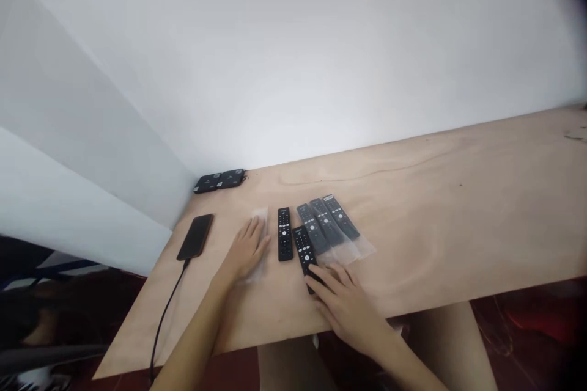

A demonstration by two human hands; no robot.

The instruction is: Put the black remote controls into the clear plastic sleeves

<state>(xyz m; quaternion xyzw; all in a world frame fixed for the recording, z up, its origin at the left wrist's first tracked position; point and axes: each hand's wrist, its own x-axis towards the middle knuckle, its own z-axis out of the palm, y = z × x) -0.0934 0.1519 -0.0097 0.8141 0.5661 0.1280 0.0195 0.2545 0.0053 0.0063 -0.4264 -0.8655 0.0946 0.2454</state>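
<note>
At the far left of the wooden worktop (435,208), a dark cable (166,311) runs up from the near edge to a phone (195,236) that lies face up with a dark screen. Beyond the phone, close to the wall (293,61), two flat black boxes (208,182) with small white labels sit side by side. To the right of the phone, the left hand (247,250) lies palm down, fingers extended and thumb held out, on a clear plastic sleeve (262,214) that shows past it at both ends. Just beside this sleeve lies a bare black remote (284,235), buttons up, its long side pointing away from the person. Next comes a second remote (302,243), also buttons up, slightly slanted and nearer the person. The right hand (339,299) is well apart from the left one and rests its fingers over the near end of this second remote; whether they clamp it cannot be told. Just beyond, slanting to the right, three bagged remotes (326,220) lie in a row in cloudy plastic, close together, the rightmost with a white label at its far end.
</note>
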